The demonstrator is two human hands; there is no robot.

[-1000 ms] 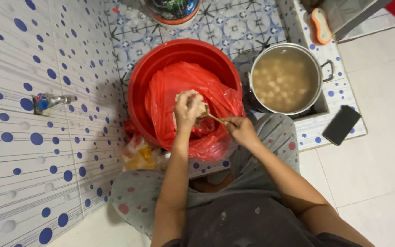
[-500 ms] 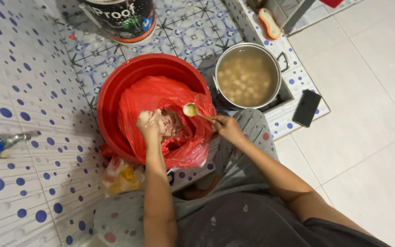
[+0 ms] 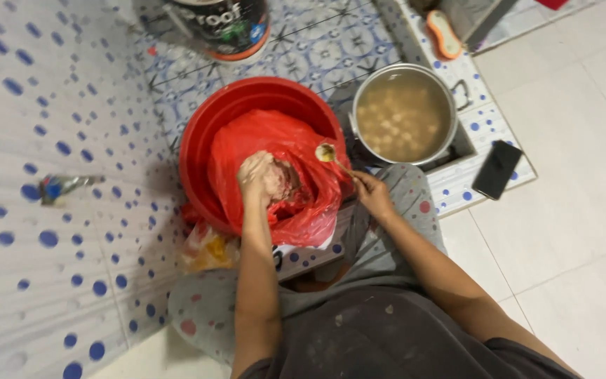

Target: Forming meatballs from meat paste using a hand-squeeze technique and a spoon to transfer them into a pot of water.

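There is one red basin [image 3: 208, 133] on the floor, and inside it one red plastic bag [image 3: 282, 140] which is open at the top. The left hand [image 3: 261, 177] is closed around a lump of pale pink paste [image 3: 280, 181] in the middle of the bag, with the fingers wrapped over it. The right hand [image 3: 373, 194] pinches the handle of one spoon [image 3: 332, 157]; the bowl of the spoon carries one small ball of paste and is over the right edge of the bag. Just right of the basin stands one steel pot [image 3: 405, 112], full of cloudy water with many pale balls; I cannot count them. One black phone [image 3: 497, 169] lies further right, on the low tiled ledge [image 3: 478, 126]. One dark bucket [image 3: 222, 28] stands far behind the basin, one orange brush [image 3: 445, 35] at the far right. One crumpled yellow bag [image 3: 208, 247] lies near the basin. On the left is a white wall [image 3: 50, 105] with blue dots and one tap [image 3: 61, 186]. The floor [image 3: 583, 231] is of pale tiles.
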